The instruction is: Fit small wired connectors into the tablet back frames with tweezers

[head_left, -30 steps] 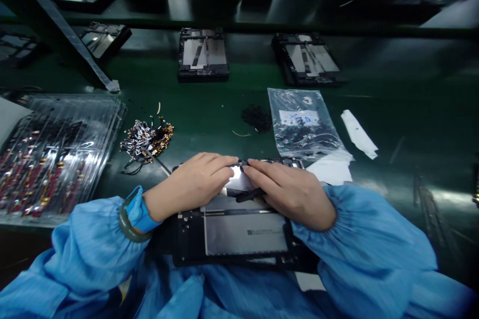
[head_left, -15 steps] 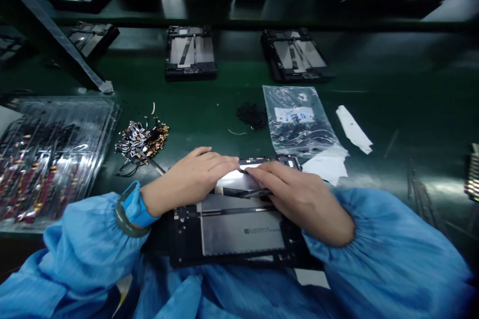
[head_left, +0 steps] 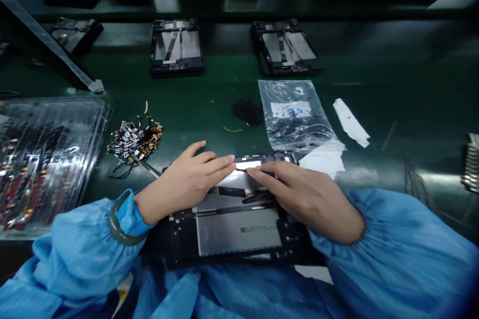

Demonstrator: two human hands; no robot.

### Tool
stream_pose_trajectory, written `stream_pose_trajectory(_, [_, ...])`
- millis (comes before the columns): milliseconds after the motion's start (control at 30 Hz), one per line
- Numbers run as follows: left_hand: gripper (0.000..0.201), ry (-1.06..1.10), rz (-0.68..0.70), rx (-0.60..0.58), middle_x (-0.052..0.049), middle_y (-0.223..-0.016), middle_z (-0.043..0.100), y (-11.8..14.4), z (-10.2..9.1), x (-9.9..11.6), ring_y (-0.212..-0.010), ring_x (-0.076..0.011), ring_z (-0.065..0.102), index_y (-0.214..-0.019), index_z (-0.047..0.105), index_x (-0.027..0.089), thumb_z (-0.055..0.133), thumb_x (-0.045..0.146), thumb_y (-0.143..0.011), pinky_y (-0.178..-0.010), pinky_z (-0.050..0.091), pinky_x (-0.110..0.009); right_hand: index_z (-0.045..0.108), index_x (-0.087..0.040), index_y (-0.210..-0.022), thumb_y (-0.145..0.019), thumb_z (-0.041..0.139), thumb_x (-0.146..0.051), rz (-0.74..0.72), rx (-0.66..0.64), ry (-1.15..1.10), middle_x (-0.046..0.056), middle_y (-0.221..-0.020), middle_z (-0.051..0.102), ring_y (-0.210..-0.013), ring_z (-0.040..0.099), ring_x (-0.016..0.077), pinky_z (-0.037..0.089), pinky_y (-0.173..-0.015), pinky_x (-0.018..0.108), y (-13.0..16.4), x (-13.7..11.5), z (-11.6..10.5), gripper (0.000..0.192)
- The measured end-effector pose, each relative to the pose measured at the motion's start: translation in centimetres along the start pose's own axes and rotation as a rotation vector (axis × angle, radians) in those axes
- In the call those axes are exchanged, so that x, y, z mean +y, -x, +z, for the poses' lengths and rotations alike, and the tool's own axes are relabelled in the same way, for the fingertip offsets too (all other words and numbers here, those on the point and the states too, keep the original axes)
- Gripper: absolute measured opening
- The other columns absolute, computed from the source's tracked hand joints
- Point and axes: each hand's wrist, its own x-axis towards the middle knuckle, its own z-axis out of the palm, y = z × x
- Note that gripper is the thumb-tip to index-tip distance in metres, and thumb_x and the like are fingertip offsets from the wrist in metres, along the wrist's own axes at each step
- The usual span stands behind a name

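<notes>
A tablet-like device (head_left: 239, 232) lies opened up in front of me, its silvery plates showing inside a black frame. My left hand (head_left: 192, 174) rests over its upper left part, fingers stretched out and the thumb apart; the fingertips are beside a thin black strip (head_left: 241, 170). From the other side, my right hand (head_left: 303, 192) pinches that strip between thumb and forefinger. A dark pointed tool (head_left: 257, 198), which looks like tweezers, sticks out under the right hand's fingers; its rear part is hidden.
Left stand a pile of small flex cables (head_left: 134, 142) and a clear compartment tray (head_left: 45, 169) of parts. Ahead are a heap of small black pieces (head_left: 247, 112), a plastic bag (head_left: 295, 114) and white paper scraps (head_left: 351, 122). Two opened devices (head_left: 177, 50) sit farther back.
The view has shifted slightly, so the bench things appear a little farther left and higher. My hands stay at the device's upper part; the pointed tool under my right hand shows more clearly.
</notes>
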Motion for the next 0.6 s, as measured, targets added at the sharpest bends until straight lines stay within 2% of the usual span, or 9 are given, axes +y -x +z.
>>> stream_pose_trajectory(333, [0.041,-0.089,0.011,-0.003,-0.006,-0.133,0.054,-0.1,-0.26,0.46,-0.105,-0.0231,0.055,-0.129,0.047,0.014,0.037,0.009,-0.09,-0.1,0.034,-0.05,0.062,-0.01,-0.108,-0.091,0.034,-0.004,0.006,0.065,0.082,0.011,-0.092,0.067,-0.07,0.06,0.0199,0.042,-0.055,0.028,0.58,0.17,0.95,0.033])
stream_pose_trajectory(600, [0.042,-0.082,0.011,0.008,-0.008,-0.133,0.055,-0.17,-0.3,0.46,-0.106,-0.0237,0.056,-0.129,0.048,0.014,0.04,0.008,-0.088,-0.1,0.036,-0.05,0.063,-0.01,-0.106,-0.093,0.032,-0.005,0.019,0.078,0.095,0.011,-0.09,0.067,-0.07,0.06,0.0184,0.043,-0.058,0.028,0.33,-0.08,0.92,0.034])
